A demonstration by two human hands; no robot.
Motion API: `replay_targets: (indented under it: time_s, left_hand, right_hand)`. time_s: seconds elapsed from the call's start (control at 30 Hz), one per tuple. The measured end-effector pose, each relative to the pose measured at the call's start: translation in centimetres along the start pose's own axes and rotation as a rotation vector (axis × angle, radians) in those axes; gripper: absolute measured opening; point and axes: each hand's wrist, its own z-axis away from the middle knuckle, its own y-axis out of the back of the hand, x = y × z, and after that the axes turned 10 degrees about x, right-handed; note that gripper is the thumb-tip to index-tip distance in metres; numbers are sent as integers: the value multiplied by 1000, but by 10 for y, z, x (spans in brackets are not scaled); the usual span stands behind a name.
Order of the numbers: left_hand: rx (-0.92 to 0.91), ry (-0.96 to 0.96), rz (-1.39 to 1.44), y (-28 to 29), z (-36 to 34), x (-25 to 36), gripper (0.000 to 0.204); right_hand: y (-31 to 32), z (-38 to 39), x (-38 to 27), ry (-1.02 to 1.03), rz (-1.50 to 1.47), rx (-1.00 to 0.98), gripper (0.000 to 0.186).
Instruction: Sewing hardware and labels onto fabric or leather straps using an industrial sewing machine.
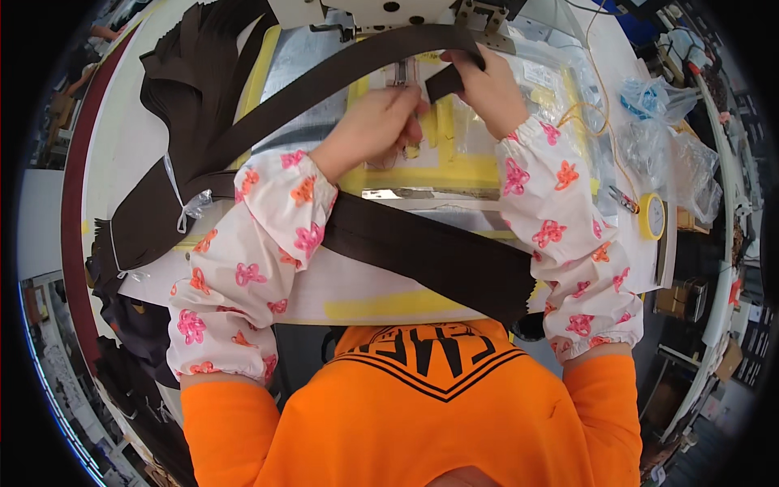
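Observation:
A long dark brown fabric strip [341, 69] arches from the pile at the left over to my right hand [493, 91]. My right fingers are closed around it near its end, and a short squared end sticks out to the left of them. Just left of that end is my left hand [375, 130], with its fingers pinched together over the work plate; what they hold, if anything, is hidden. Under my left forearm lies another dark brown strip [430, 252], slanting down to a zigzag-cut end at the table's front edge.
A machine head [373, 12] stands at the back. Stacked brown strips [187, 89] lie at the left, tied with a white band [172, 183]. At the right are a yellow tape roll [652, 216], snips [623, 199], clear plastic bags [665, 138] and an orange cord [608, 122].

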Motion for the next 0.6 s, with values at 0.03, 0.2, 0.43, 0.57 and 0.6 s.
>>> replay_targets:
  time_s: [0.03,0.2,0.43,0.57,0.6]
  left_hand:
    - [20,81,127,1,-5,0,38]
    - [181,149,173,6,-34,-16,29]
    - [324,-374,-557,16,-66,-25,28]
    - [342,-594,-759,14,-63,-7,23]
    - [344,-629,-793,14,-60,-4,22]
  right_hand:
    - [-11,-1,15,85,11,67,25]
    - [-49,4,32,78,-22,213,23]
    - [-46,-1,20,159,310,206,29]
    - [-51,-28,46,279,321,245,30]
    - [-55,-34,60,337,299,247,30]
